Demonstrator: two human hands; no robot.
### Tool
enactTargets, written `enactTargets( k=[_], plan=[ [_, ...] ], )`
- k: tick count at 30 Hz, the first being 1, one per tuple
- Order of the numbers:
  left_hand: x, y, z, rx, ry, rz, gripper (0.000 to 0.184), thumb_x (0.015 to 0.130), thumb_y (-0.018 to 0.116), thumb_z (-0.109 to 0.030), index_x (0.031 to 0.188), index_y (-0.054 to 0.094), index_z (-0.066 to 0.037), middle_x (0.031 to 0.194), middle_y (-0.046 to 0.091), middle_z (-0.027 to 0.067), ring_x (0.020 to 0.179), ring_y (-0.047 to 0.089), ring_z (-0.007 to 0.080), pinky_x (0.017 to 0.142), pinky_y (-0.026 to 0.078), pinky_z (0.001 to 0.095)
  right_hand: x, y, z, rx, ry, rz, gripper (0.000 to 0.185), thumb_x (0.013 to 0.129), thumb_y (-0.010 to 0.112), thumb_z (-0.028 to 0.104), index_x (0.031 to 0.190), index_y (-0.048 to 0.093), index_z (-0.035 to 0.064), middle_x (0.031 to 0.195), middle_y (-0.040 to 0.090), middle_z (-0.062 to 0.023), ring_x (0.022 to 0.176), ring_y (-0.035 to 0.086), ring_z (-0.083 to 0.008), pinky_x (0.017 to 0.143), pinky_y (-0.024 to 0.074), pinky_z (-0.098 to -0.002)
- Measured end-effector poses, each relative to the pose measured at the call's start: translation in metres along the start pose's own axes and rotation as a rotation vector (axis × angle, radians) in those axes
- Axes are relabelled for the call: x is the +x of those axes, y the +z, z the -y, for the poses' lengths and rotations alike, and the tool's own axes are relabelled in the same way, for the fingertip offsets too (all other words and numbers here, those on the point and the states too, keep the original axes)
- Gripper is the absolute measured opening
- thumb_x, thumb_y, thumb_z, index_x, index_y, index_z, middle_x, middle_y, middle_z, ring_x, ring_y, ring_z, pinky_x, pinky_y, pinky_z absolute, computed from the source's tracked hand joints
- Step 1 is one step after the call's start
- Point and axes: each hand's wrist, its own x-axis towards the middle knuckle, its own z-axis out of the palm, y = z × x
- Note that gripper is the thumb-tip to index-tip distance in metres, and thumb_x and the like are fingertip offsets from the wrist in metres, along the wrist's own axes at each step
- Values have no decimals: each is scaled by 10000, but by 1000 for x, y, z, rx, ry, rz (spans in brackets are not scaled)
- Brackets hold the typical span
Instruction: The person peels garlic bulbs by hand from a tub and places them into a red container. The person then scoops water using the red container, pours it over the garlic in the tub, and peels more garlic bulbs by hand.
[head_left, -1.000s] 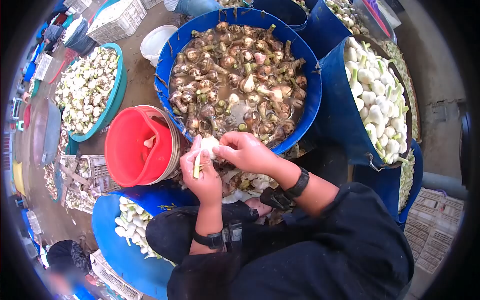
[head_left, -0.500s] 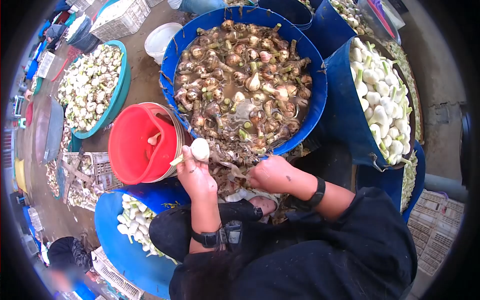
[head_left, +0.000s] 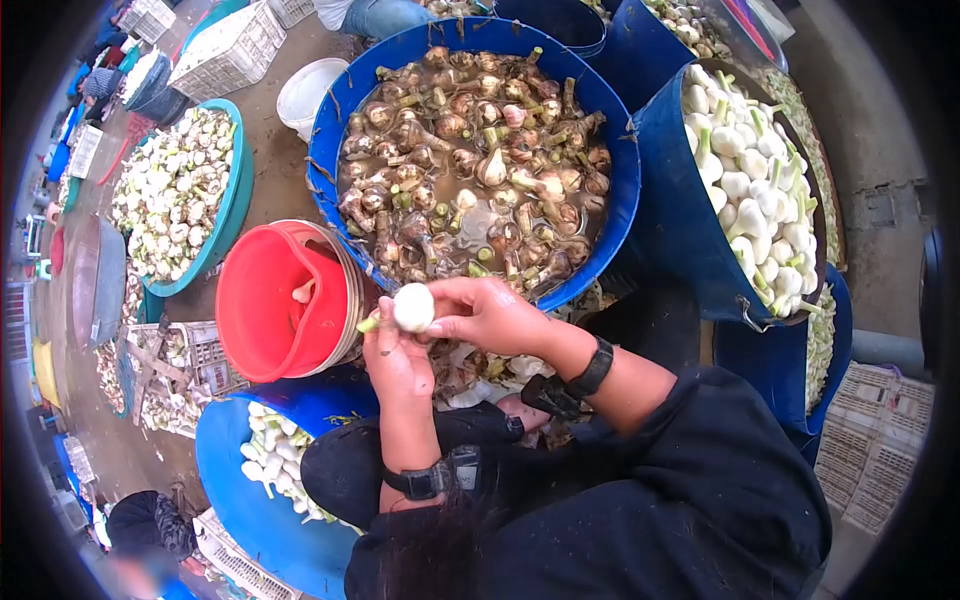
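A white peeled garlic bulb [head_left: 413,308] with a short green stem is held in my left hand [head_left: 398,362], stem pointing left. My right hand [head_left: 490,318] touches the bulb's right side with thumb and fingers pinched together. Just beyond my hands stands a blue tub [head_left: 626,200] of murky water filled with brown, unpeeled garlic bulbs [head_left: 452,125]. Peeled skins [head_left: 465,372] lie below my hands, between my legs and the tub.
A red bucket [head_left: 240,300] with one bulb inside stands to the left. Blue barrels of white garlic are at the right [head_left: 665,190] and lower left [head_left: 225,460]. A teal basin [head_left: 240,180] of garlic is at the upper left. Another person [head_left: 150,530] is at the lower left.
My right hand has come back from the skins beside the tub to the bulb. My left hand still holds the bulb, now slightly lower and further right.
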Motion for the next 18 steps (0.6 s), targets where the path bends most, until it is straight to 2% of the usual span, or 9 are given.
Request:
enactTargets(
  k=[1, 2, 5, 7, 9, 11, 13, 16, 18],
  plan=[
    [3, -9, 0, 0, 0, -4, 165, 886, 551, -246, 904, 546, -82, 820, 592, 32, 644, 553, 147, 508, 441, 275, -3, -7, 3, 129, 232, 251, 170, 787, 642, 149, 902, 652, 25, 710, 634, -93, 637, 596, -176, 604, 474, -286],
    [5, -18, -3, -156, -112, 51, 170, 888, 539, -261, 930, 547, -96, 814, 588, 23, 613, 532, 141, 488, 424, 266, -8, -5, -15, 34, 17, 157, 136, 810, 617, 125, 871, 651, 9, 688, 623, -61, 607, 563, -105, 574, 465, -262],
    [17, -41, -3, -380, -267, 80, 180, 887, 509, -280, 978, 548, -130, 804, 578, 2, 549, 480, 131, 464, 399, 245, -14, -32, 3, 301, 256, 207, 157, 834, 611, 147, 895, 638, 5, 700, 615, -9, 668, 537, -51, 595, 457, -239],
    [21, -50, -2, -479, -308, 169, 205, 841, 545, -241, 983, 558, -93, 796, 578, 34, 639, 522, 142, 512, 458, 244, -20, -29, -1, -216, -55, 447, 260, 784, 650, 270, 945, 646, 65, 808, 653, -122, 757, 637, -249, 672, 493, -349],
    [32, -52, -14, -514, -66, 112, 217, 835, 558, -195, 1001, 554, -56, 833, 597, 52, 680, 563, 137, 555, 503, 229, -18, -26, -1, -642, 37, 667, 300, 765, 643, 323, 957, 649, 93, 841, 640, -154, 812, 613, -329, 699, 486, -403],
    [25, -27, -54, -471, 274, -132, 381, 881, 531, -372, 1042, 527, -27, 930, 607, 81, 633, 562, 98, 486, 481, 204, 5, -21, -23, -603, 158, 348, 280, 776, 623, 321, 933, 648, 90, 825, 636, -155, 808, 616, -321, 686, 481, -411],
    [20, -25, -64, -425, 356, -223, 408, 880, 530, -386, 1071, 517, -26, 886, 611, 85, 600, 548, 81, 428, 431, 176, 49, -9, -79, 166, 347, -88, 286, 841, 565, 308, 853, 634, 31, 683, 616, -51, 592, 544, -218, 594, 451, -360],
    [14, -26, -30, 562, 243, -78, 253, 837, 589, -165, 1056, 548, -46, 809, 596, 48, 583, 531, 74, 456, 424, 172, 114, -11, -134, 487, 863, -295, 326, 879, 514, 323, 1008, 529, 24, 843, 539, -51, 726, 496, -169, 640, 417, -349],
    [16, -29, -11, 1649, 456, 226, 268, 726, 601, -60, 992, 610, -84, 959, 619, 123, 787, 606, 316, 745, 479, 396, 134, 3, -191, 576, 923, -289, 265, 903, 472, 324, 992, 488, 75, 799, 484, -31, 663, 492, -158, 570, 433, -361]
  ],
)
